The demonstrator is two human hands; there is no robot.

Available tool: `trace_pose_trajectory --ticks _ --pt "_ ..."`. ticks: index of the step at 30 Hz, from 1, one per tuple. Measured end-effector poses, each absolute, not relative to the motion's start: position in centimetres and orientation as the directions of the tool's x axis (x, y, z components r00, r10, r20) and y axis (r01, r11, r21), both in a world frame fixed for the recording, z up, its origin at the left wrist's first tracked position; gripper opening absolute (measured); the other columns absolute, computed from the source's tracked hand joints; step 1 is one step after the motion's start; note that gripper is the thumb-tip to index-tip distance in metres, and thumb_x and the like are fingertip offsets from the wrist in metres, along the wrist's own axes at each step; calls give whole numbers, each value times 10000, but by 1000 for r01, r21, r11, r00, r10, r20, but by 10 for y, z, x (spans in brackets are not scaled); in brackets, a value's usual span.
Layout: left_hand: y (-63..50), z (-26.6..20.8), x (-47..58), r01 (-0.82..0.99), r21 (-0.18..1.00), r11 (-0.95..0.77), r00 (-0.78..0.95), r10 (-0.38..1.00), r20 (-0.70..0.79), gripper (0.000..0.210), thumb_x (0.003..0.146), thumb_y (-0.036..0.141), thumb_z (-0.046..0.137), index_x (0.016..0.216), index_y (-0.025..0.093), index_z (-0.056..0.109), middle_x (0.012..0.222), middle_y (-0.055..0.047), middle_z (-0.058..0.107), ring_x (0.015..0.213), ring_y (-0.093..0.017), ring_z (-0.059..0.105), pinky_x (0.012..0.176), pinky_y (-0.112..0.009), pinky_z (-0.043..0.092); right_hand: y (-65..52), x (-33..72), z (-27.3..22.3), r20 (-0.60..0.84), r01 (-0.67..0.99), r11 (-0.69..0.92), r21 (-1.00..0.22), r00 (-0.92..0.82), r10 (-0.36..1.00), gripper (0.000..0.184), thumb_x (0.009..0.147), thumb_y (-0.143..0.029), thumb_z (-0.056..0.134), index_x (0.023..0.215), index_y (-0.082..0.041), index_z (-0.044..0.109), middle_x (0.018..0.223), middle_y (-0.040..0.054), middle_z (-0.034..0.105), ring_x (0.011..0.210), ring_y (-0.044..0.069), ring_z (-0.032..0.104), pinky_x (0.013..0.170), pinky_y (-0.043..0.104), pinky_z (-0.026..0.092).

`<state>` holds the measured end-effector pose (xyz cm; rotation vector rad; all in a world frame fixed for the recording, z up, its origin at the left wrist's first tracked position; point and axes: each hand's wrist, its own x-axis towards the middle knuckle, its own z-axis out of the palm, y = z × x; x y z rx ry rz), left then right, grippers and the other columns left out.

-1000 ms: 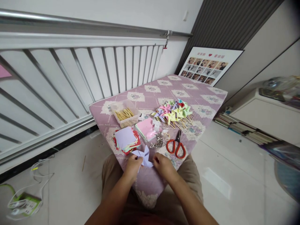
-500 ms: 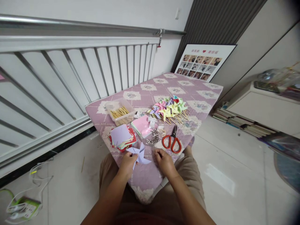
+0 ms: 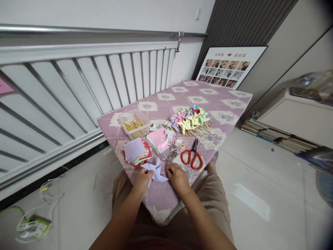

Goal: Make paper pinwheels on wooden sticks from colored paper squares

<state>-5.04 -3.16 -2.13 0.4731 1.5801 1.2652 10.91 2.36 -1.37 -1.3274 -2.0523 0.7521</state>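
Note:
A lavender paper pinwheel [image 3: 156,171] is pinched in my left hand [image 3: 143,180], held just above the near corner of the table. Close to its right-hand blade is my right hand [image 3: 178,176], fingers closed together; whatever they hold is too small or hidden to make out. Silvery pins [image 3: 172,152] lie in a clear container just beyond the hands. To their left rests a stack of coloured paper squares [image 3: 134,150], lavender on top. Red-handled scissors [image 3: 192,159] lie on the right, blades pointing away from me.
Behind the paper stack stands a clear plastic box [image 3: 135,125] of thin wooden sticks. Pink paper sheets [image 3: 159,137] lie mid-table, and a pile of finished pinwheels [image 3: 189,119] is beyond them. A white radiator [image 3: 85,80] borders the table's left side.
My right hand has moved left, closer to the pinwheel. My left hand still holds the pinwheel in nearly the same place. The camera view has shifted slightly.

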Motion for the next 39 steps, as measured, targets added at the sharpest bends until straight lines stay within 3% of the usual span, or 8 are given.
trace_pose_trajectory --ticks 7,13,18,23,27,31,34,39 --pt "-30 -22 -50 -248 887 389 -412 787 -460 51 705 196 568 686 189 615 592 25 632 497 -119 555 511 -231 456 26 117 -23 127 452 218 -865 -223 966 100 750 -246 537 655 -219 551 664 17 590 640 181 547 644 287 420" --pt "-29 -33 -54 -218 874 433 -414 771 -485 45 707 243 586 698 199 591 533 34 595 468 -132 563 483 -236 445 20 124 -25 14 244 61 -968 -190 982 148 781 -327 527 679 -222 503 759 53 674 594 157 578 544 261 444" --pt "-29 -33 -54 -206 876 436 -386 786 -482 100 720 276 574 770 198 611 606 27 627 504 -134 587 496 -236 454 16 117 -8 -51 175 -5 -985 -259 964 150 773 -340 573 704 -215 527 562 -32 566 446 115 463 441 230 368" --pt "-28 -31 -54 -165 885 434 -395 794 -463 80 713 254 576 732 191 622 588 26 615 505 -125 570 499 -222 434 2 103 17 -23 153 34 -988 -355 934 110 747 -299 625 724 -201 582 637 -27 571 574 129 519 549 234 413" --pt "-28 -31 -53 -124 900 417 -411 804 -429 68 700 217 564 712 201 629 585 36 609 522 -122 543 511 -216 416 -16 88 28 81 204 216 -955 -519 851 61 794 -218 576 743 -210 610 722 -5 613 685 151 569 639 246 435" --pt "-28 -27 -54 -90 904 418 -429 803 -414 43 689 216 585 679 204 625 610 22 635 601 -147 570 543 -221 426 -20 81 26 161 259 355 -898 -558 814 112 776 -150 543 697 -216 586 704 -2 593 691 159 567 651 255 430" --pt "-30 -24 -55 -88 902 423 -428 801 -418 44 693 227 589 671 209 622 614 17 640 606 -151 576 544 -223 428 -17 83 19 160 270 359 -894 -555 816 115 777 -152 534 686 -215 566 706 3 583 685 162 559 646 260 428" --pt "-30 -23 -54 -127 895 427 -398 805 -440 61 710 250 571 683 211 609 581 26 603 507 -133 542 499 -235 419 -14 90 12 64 272 221 -937 -486 872 79 788 -222 550 710 -212 549 671 -13 554 630 149 525 598 246 418"
